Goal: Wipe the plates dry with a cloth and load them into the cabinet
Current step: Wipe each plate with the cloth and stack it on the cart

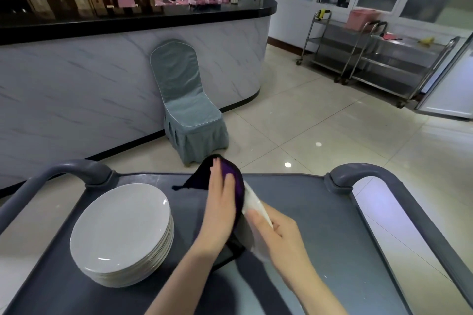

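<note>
Grey and rimmed, our cart (307, 212) stands before a marble-fronted counter (102, 71) and a covered chair (186, 110). We hold one plate (253, 202) tilted on edge above the cart, probably so its face is easy to rub. Our right hand (276, 233) grips the lower rim with curled fingers. Our left hand (221, 202) lies flat, fingers straight, pressing the dark purple cloth (236, 181) against it. The plate is white, mostly hidden by the cloth and blurred. A stack of plates (120, 230), equally white, sits on the cart's left side; whether they are dried, we cannot tell.
</note>
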`<move>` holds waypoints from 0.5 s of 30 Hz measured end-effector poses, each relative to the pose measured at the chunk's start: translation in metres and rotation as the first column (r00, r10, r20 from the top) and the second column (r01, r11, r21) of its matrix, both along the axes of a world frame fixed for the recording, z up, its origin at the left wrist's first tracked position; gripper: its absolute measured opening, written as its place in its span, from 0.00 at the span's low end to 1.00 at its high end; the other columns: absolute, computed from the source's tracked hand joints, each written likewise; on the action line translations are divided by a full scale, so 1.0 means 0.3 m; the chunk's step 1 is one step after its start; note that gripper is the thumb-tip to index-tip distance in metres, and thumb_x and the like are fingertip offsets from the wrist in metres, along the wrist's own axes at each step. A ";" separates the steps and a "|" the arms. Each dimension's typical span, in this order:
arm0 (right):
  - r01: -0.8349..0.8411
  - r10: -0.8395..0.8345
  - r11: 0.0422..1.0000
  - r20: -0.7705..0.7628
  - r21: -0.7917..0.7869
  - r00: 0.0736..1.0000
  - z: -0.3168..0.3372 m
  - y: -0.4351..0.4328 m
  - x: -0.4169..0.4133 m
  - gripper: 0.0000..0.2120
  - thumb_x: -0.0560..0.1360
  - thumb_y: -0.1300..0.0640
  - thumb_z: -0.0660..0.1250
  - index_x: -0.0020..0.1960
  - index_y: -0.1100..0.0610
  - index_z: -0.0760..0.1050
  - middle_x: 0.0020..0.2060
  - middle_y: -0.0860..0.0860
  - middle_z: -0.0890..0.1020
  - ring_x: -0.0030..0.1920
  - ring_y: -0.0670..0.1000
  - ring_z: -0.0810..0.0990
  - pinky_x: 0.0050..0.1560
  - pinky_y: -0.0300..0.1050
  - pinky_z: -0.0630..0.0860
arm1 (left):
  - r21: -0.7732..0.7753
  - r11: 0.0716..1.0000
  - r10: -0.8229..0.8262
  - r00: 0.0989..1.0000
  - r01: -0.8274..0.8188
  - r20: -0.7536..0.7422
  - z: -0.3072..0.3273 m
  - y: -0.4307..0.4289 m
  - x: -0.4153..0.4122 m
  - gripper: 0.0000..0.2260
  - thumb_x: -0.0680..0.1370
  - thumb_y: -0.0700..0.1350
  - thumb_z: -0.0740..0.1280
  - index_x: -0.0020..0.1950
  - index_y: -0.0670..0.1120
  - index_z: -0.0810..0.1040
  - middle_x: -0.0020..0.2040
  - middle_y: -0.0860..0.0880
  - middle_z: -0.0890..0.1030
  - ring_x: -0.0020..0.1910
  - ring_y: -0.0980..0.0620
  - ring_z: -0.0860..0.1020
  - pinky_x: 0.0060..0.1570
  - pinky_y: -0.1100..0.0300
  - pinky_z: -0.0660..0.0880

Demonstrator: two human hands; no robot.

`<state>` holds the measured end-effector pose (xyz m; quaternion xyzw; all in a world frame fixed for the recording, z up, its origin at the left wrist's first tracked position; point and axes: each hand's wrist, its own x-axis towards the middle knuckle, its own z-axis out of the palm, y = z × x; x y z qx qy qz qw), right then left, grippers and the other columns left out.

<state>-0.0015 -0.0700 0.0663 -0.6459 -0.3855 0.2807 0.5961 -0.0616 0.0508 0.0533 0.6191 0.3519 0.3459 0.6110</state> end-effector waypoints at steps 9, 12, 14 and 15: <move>0.327 -0.270 0.945 -0.510 0.022 0.816 0.036 0.053 -0.002 0.16 0.83 0.53 0.61 0.47 0.53 0.87 0.46 0.51 0.88 0.49 0.46 0.86 0.43 0.34 0.79 | 0.533 0.748 -0.241 0.910 0.396 -0.338 -0.037 -0.075 -0.004 0.25 0.84 0.43 0.49 0.75 0.64 0.45 0.79 0.62 0.47 0.78 0.65 0.42 0.77 0.55 0.40; 0.351 -0.335 0.935 -0.426 -0.044 0.840 0.013 0.043 -0.021 0.16 0.82 0.53 0.63 0.40 0.57 0.83 0.37 0.49 0.86 0.38 0.46 0.82 0.37 0.35 0.78 | 0.355 0.880 -0.225 0.934 0.317 -0.277 -0.021 -0.023 0.005 0.24 0.85 0.42 0.50 0.78 0.59 0.48 0.78 0.64 0.48 0.78 0.65 0.45 0.78 0.59 0.43; 0.360 -0.343 0.932 -0.439 -0.047 0.831 0.016 0.049 -0.013 0.16 0.82 0.52 0.63 0.43 0.59 0.83 0.40 0.52 0.86 0.39 0.48 0.83 0.40 0.39 0.80 | 0.376 0.870 -0.196 0.923 0.320 -0.331 -0.026 -0.039 0.002 0.24 0.85 0.43 0.52 0.79 0.55 0.48 0.77 0.65 0.46 0.79 0.62 0.44 0.78 0.59 0.44; 0.374 -0.351 0.926 -0.460 -0.043 0.816 0.023 0.054 -0.004 0.16 0.82 0.52 0.62 0.45 0.58 0.85 0.43 0.54 0.87 0.42 0.49 0.84 0.44 0.42 0.81 | 0.428 0.834 -0.198 0.912 0.349 -0.359 -0.037 -0.061 -0.006 0.25 0.85 0.44 0.53 0.79 0.55 0.47 0.77 0.65 0.45 0.79 0.62 0.43 0.78 0.58 0.44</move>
